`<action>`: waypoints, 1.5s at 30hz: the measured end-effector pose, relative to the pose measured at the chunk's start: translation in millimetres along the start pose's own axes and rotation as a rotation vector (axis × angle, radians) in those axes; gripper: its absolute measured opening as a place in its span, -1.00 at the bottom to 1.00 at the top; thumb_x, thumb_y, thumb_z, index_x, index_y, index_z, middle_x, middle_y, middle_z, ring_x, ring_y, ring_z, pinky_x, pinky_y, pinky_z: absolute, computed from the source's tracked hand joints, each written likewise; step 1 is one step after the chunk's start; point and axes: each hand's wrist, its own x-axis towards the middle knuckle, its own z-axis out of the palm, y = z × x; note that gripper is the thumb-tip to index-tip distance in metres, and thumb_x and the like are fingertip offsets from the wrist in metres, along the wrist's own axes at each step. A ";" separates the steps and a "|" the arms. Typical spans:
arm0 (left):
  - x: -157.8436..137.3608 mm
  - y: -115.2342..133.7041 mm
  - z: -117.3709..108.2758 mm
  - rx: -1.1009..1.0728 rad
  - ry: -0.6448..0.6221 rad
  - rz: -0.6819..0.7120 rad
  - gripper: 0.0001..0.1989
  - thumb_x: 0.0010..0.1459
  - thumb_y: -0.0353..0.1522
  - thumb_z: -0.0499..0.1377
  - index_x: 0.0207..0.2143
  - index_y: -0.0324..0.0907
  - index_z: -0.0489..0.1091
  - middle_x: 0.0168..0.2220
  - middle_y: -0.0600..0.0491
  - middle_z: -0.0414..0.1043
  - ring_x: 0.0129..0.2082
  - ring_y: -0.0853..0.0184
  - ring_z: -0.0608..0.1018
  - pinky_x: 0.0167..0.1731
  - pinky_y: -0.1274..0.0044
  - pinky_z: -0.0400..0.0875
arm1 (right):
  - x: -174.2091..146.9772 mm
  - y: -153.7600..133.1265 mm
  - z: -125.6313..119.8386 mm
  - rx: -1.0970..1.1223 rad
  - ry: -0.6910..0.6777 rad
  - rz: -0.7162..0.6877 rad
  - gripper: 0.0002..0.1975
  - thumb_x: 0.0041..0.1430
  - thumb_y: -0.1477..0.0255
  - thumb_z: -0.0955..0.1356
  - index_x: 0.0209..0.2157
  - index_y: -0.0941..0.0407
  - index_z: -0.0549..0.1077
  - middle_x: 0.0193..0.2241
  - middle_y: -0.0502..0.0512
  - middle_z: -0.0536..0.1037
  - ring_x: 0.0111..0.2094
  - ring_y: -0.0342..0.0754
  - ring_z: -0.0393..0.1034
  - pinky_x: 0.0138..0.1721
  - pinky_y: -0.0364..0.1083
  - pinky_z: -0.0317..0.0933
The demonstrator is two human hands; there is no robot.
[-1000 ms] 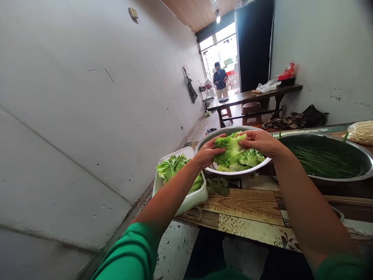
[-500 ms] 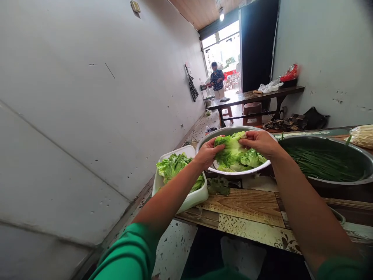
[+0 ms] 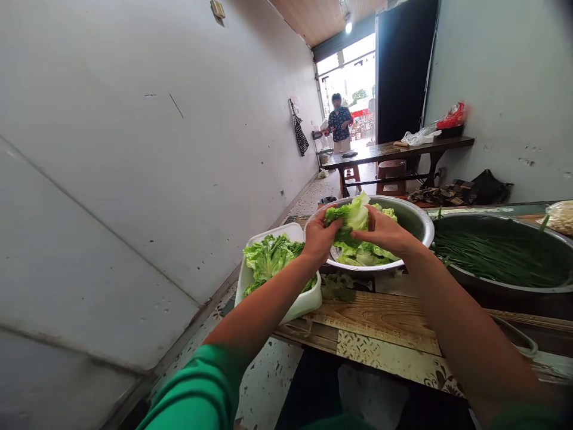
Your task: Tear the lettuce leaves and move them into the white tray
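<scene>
Over a large metal bowl [image 3: 423, 227] I hold a lettuce leaf [image 3: 356, 216] between both hands. My left hand [image 3: 321, 234] grips its left side, thumb in front and fingers behind. On the other side my right hand [image 3: 385, 232] pinches the leaf, its thumb near the lower edge. More lettuce leaves [image 3: 367, 255] lie in the bowl below. To the left, a white plastic tub [image 3: 308, 301] is filled with green lettuce [image 3: 271, 260], partly covered from view by my left forearm.
A wide basin [image 3: 555, 286] of long green stalks [image 3: 501, 251] stands at the right. Scraps of leaf [image 3: 340, 288] lie on the wood-patterned table [image 3: 385, 313]. Farther off are a dark table [image 3: 380, 152], a stool [image 3: 391, 173] and a person [image 3: 341, 122] near the doorway.
My hands have come closer together on the lettuce leaf, the right one moving left. The leaf is now more bunched up. The view has shifted slightly.
</scene>
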 end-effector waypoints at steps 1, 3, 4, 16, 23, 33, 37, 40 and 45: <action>-0.5 0.4 0.3 -0.028 0.004 -0.014 -0.62 -0.13 -0.50 0.36 -0.18 -0.19 0.50 -0.32 0.15 0.56 -0.32 0.41 0.56 -0.16 0.52 0.45 | -0.8 -1.8 -0.1 0.011 -0.010 0.009 -0.44 -0.09 0.30 0.53 -0.01 0.07 0.40 -0.20 0.11 0.59 -0.21 0.02 0.50 -0.16 0.02 0.44; -1.4 1.7 1.2 -0.070 0.003 -0.050 -0.65 -0.17 -0.50 0.38 -0.24 -0.21 0.49 -0.36 0.13 0.56 -0.35 0.38 0.57 -0.17 0.49 0.47 | -1.8 -5.5 0.1 0.060 -0.021 0.041 -0.41 -0.11 0.31 0.53 0.00 0.07 0.40 -0.18 0.11 0.59 -0.20 0.02 0.49 -0.16 0.01 0.44; -1.7 2.5 1.6 -0.083 0.000 -0.078 -0.66 -0.18 -0.50 0.39 -0.27 -0.22 0.48 -0.38 0.12 0.56 -0.36 0.36 0.58 -0.16 0.46 0.48 | -1.9 -7.0 0.4 0.083 -0.018 0.054 -0.38 -0.13 0.31 0.54 0.02 0.07 0.40 -0.16 0.12 0.59 -0.19 0.03 0.49 -0.16 0.01 0.44; 2.0 1.0 2.1 -0.103 0.202 -0.223 -0.72 -0.12 -0.60 0.31 -0.30 -0.24 0.42 -0.49 0.10 0.55 -0.49 0.32 0.59 -0.15 0.34 0.54 | -2.7 -6.9 3.4 -0.700 0.400 -0.454 -0.89 0.19 0.33 0.41 -0.30 0.01 0.61 0.14 0.13 0.44 0.25 0.26 0.15 0.26 0.31 0.04; 2.0 -2.6 -2.0 -0.083 0.197 -0.233 -0.60 -0.24 -0.56 0.43 -0.28 -0.23 0.44 -0.51 0.11 0.53 -0.39 0.23 0.63 -0.14 0.33 0.54 | -3.7 -1.2 15.8 -0.921 0.314 -0.508 -0.86 0.23 0.34 0.40 -0.35 0.02 0.63 0.20 0.13 0.42 0.25 0.29 0.14 0.17 0.31 0.06; 6.5 -3.8 -11.7 -0.027 0.155 -0.271 -0.59 -0.24 -0.58 0.43 -0.28 -0.25 0.44 -0.45 0.07 0.55 -0.51 0.32 0.57 -0.24 0.36 0.54 | -6.4 -5.0 17.6 -0.968 0.247 -0.583 -0.86 0.24 0.42 0.39 -0.39 0.01 0.60 0.19 0.10 0.45 0.25 0.24 0.16 0.19 0.28 0.06; 6.3 -1.9 -13.3 -0.015 0.120 -0.351 -0.59 -0.24 -0.60 0.43 -0.28 -0.26 0.43 -0.47 0.04 0.55 -0.53 0.31 0.57 -0.29 0.37 0.54 | -5.7 -6.8 18.0 -0.882 0.218 -0.574 -0.81 0.25 0.45 0.36 -0.44 0.04 0.57 0.21 0.08 0.45 0.28 0.24 0.13 0.22 0.29 0.02; 6.1 -0.5 -13.4 -0.009 0.126 -0.350 -0.62 -0.20 -0.61 0.40 -0.28 -0.27 0.43 -0.48 0.05 0.54 -0.54 0.33 0.57 -0.27 0.37 0.55 | -0.6 -4.5 14.1 -0.616 0.318 -0.421 -0.84 0.20 0.40 0.36 -0.43 0.07 0.55 0.12 0.15 0.52 0.22 0.22 0.22 0.24 0.28 0.02; 7.3 4.6 -19.3 0.021 0.152 -0.320 -0.60 -0.19 -0.59 0.40 -0.25 -0.25 0.42 -0.51 0.09 0.53 -0.52 0.32 0.59 -0.24 0.36 0.57 | 3.9 -6.5 3.8 0.109 0.272 0.030 -0.75 0.04 0.18 0.42 -0.46 0.09 0.56 0.05 0.17 0.56 0.12 0.15 0.36 0.18 0.18 0.14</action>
